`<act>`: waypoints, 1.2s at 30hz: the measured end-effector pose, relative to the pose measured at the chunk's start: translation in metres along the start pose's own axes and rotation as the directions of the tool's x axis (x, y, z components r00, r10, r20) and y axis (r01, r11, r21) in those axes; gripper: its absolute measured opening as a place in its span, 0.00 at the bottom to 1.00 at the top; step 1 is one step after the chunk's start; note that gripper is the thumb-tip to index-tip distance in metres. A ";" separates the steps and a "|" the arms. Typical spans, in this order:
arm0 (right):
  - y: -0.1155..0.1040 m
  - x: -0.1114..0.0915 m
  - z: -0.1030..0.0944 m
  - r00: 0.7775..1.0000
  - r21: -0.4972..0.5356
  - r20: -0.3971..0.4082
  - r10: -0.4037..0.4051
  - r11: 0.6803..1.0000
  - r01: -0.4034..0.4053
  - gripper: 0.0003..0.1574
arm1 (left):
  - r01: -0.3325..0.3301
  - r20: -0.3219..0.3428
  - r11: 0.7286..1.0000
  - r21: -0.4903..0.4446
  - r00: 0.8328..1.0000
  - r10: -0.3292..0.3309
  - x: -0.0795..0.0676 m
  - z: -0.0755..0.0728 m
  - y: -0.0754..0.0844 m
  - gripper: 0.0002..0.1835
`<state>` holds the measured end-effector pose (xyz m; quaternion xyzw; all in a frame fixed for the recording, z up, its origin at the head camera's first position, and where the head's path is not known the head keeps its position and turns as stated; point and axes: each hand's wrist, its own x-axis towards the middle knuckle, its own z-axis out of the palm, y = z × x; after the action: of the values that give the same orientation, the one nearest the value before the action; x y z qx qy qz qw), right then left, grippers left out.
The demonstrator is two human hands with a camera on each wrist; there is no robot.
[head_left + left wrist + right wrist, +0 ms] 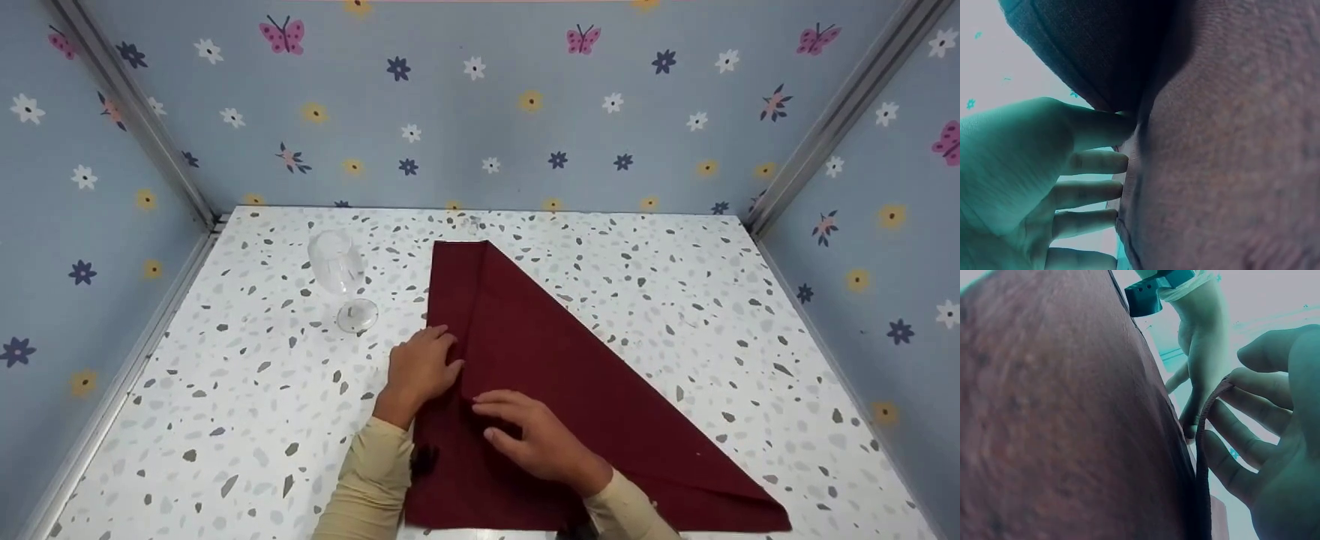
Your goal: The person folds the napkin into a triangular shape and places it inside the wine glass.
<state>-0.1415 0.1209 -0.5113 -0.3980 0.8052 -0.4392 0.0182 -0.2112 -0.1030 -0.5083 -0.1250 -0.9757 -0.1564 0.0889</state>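
A dark red cloth napkin [555, 360] lies folded into a tapering shape, with a straight strip along its left side and a slanting right edge. My left hand [424, 367] rests on that strip; in the left wrist view its fairly straight fingertips [1092, 192] touch the cloth, with the thumb against a fold. My right hand [544, 439] is over the lower middle of the napkin. Seen from the right wrist, its fingers [1241, 436] lie against a raised cloth edge [1203, 455] while the thumb stands apart from it.
A clear stemmed glass [337, 266] is at the back left, beyond the left hand. The speckled white tabletop [225, 390] is bordered by blue patterned panels [480, 112] at the back and both sides.
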 end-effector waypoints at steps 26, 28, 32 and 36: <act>-0.014 0.000 0.015 0.986 -0.130 0.144 -0.084 0.986 0.103 0.23 | 0.074 0.029 0.990 -0.121 0.997 -0.071 0.003 0.002 -0.004 0.29; -0.015 0.000 0.016 0.984 -0.140 0.152 -0.091 0.984 0.113 0.23 | 0.076 0.045 0.991 -0.114 0.996 -0.071 0.003 0.001 -0.004 0.29; -0.017 -0.001 0.018 0.980 -0.142 0.176 -0.096 0.982 0.121 0.23 | 0.078 0.080 0.991 -0.110 0.994 -0.070 0.004 0.000 -0.004 0.30; -0.018 -0.001 0.019 0.977 -0.145 0.191 -0.098 0.981 0.127 0.23 | 0.078 0.101 0.991 -0.113 0.993 -0.066 0.004 -0.002 -0.003 0.32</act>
<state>-0.1224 0.1035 -0.5103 -0.4820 0.8081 -0.3367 0.0358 -0.2160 -0.1057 -0.5067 -0.1022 -0.9719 -0.2101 0.0283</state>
